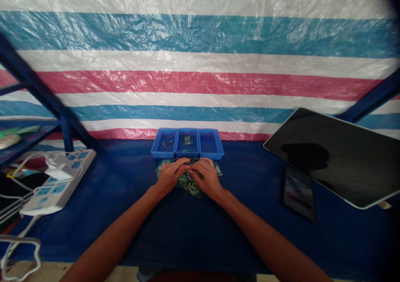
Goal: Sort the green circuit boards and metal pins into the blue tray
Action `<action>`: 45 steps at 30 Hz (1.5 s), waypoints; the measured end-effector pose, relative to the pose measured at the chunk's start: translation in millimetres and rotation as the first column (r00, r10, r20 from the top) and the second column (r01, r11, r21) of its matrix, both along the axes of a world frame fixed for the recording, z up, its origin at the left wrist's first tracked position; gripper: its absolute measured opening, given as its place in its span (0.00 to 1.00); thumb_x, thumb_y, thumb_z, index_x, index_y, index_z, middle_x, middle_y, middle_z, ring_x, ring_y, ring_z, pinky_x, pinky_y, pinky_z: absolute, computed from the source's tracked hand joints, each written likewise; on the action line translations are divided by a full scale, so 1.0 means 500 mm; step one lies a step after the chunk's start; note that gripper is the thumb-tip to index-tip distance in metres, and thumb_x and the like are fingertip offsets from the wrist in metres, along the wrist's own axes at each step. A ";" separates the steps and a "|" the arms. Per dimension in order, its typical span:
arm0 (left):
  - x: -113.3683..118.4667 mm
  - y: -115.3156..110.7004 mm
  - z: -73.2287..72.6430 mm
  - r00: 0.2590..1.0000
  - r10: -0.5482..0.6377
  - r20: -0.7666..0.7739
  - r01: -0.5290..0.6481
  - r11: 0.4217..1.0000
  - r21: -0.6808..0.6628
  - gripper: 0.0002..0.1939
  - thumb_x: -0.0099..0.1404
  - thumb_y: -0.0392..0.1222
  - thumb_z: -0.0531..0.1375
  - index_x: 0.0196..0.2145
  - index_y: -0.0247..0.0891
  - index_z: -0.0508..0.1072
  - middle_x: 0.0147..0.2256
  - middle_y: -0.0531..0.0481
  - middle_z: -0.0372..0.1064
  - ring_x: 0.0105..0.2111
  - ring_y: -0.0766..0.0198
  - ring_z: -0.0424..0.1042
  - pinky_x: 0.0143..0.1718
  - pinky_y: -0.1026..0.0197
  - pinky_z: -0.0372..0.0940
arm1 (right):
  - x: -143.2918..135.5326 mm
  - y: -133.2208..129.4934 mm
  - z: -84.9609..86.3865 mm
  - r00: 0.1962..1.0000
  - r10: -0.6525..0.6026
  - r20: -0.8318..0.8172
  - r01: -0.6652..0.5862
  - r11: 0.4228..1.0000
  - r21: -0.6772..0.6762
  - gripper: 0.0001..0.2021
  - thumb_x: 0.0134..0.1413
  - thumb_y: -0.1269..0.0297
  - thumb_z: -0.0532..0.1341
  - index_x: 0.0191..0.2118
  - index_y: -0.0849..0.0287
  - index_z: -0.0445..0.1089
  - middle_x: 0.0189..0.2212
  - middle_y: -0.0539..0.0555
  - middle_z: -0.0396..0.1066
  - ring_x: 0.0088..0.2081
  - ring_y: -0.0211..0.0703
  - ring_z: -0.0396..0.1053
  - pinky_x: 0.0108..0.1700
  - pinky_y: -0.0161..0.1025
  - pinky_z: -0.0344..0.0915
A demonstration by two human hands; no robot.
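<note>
A pile of small metal pins (188,187) lies on and among small clear-green plastic bags (196,191) on the blue table. My left hand (169,174) rests at the left side of this pile, its fingers bent together and pointing inward. From the right, my right hand (208,177) meets it with curled fingers, and the two sets of fingertips almost touch over the pins. Whatever lies under the fingertips is hidden. Just behind the hands stands a blue three-compartment tray (187,156). Its left compartment holds a few pins, its middle one a small bag with pieces.
A white power strip (59,186) with plugs and cables lies on the left of the blue table (193,232). To the right are a dark phone (299,194) and a large black screen (340,157). Blue frame bars and a striped plastic sheet (200,81) bound the back.
</note>
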State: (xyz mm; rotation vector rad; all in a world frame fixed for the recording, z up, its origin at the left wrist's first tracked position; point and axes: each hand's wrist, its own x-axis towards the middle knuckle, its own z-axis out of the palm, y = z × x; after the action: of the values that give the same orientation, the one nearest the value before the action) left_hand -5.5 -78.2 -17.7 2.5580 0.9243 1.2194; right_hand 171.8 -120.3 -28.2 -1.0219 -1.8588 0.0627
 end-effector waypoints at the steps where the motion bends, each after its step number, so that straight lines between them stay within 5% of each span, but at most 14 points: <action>1: 0.000 0.000 -0.001 1.000 0.002 0.005 -0.002 1.000 0.000 0.14 0.70 0.46 0.52 0.46 0.38 0.72 0.33 0.51 0.77 0.26 0.69 0.74 0.32 0.69 0.68 | 0.000 0.000 0.000 1.000 0.007 0.007 -0.007 1.000 -0.002 0.05 0.60 0.64 0.57 0.37 0.54 0.70 0.34 0.50 0.74 0.38 0.40 0.70 0.53 0.48 0.59; 12: 0.000 -0.007 0.016 1.000 0.004 0.008 -0.004 1.000 0.029 0.13 0.69 0.42 0.52 0.46 0.37 0.72 0.39 0.47 0.76 0.38 0.65 0.76 0.43 0.64 0.68 | 0.002 -0.003 0.005 0.995 -0.087 -0.046 0.087 0.996 0.001 0.06 0.61 0.66 0.55 0.37 0.55 0.69 0.32 0.50 0.74 0.35 0.40 0.70 0.53 0.47 0.59; 45: 0.002 -0.001 0.017 0.998 0.000 0.062 -0.005 0.997 0.076 0.09 0.68 0.41 0.54 0.40 0.37 0.73 0.33 0.49 0.74 0.33 0.67 0.73 0.37 0.66 0.67 | 0.003 -0.004 0.008 0.984 -0.163 -0.072 0.163 0.987 -0.008 0.06 0.62 0.65 0.54 0.37 0.55 0.68 0.32 0.50 0.74 0.35 0.39 0.70 0.53 0.47 0.58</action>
State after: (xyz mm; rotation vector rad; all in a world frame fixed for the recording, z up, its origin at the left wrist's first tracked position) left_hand -4.6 -78.6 -9.1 2.5612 0.8849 1.3511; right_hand 173.2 -122.2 -24.2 -1.1552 -1.7046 0.0045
